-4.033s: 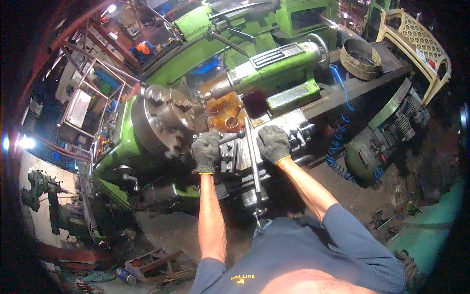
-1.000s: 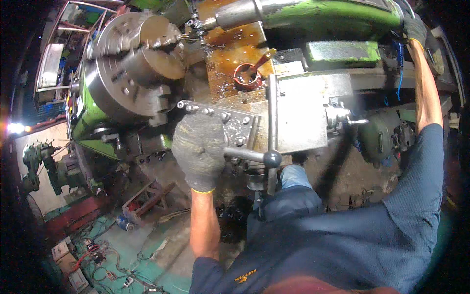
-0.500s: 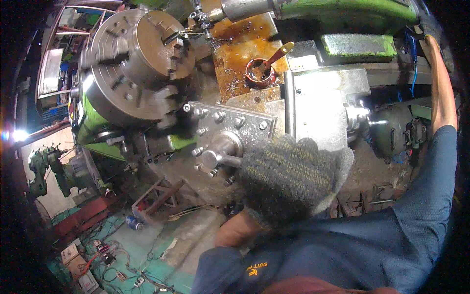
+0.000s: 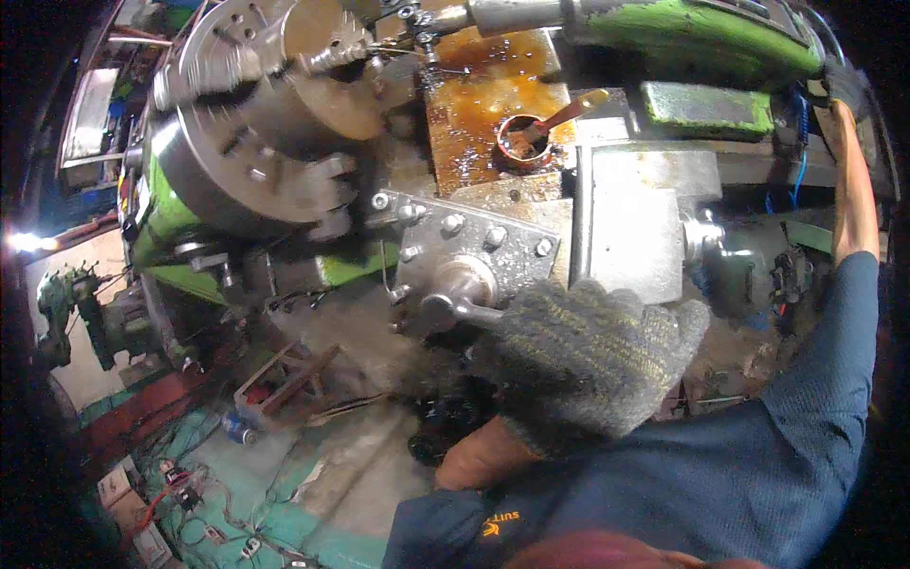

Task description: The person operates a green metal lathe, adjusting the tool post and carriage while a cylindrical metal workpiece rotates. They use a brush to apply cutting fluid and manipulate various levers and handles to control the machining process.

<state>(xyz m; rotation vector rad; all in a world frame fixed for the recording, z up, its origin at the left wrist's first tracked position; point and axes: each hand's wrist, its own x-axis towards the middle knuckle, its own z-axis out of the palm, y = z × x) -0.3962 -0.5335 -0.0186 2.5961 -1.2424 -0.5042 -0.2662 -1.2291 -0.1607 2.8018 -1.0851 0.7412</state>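
My left hand (image 4: 592, 365), in a grey and yellow knitted glove, is closed over the outer end of a steel lever (image 4: 479, 313). That lever comes out of the round hub on top of the square tool post (image 4: 474, 239), which has several bolts along its edges. The glove hides the lever's end and most of my fingertips. My right arm stretches up along the right rim, and the right hand (image 4: 842, 87) is a dark shape at the edge, its fingers not distinguishable. Left of the tool post is a large lathe chuck (image 4: 256, 180), blurred by motion, with a round metal workpiece (image 4: 327, 38).
A red-rimmed pot (image 4: 524, 142) with a brush (image 4: 573, 109) stands on an oily brown plate (image 4: 464, 104). Green machine parts (image 4: 706, 109) lie behind. On the floor are a reddish metal frame (image 4: 289, 379), a blue can (image 4: 239, 427) and cables (image 4: 204, 522).
The chuck's jaws are in different positions, blurred in both frames. The tool post and my left hand appear slightly lower and farther right as the whole view shifts; the hand stays on the lever.
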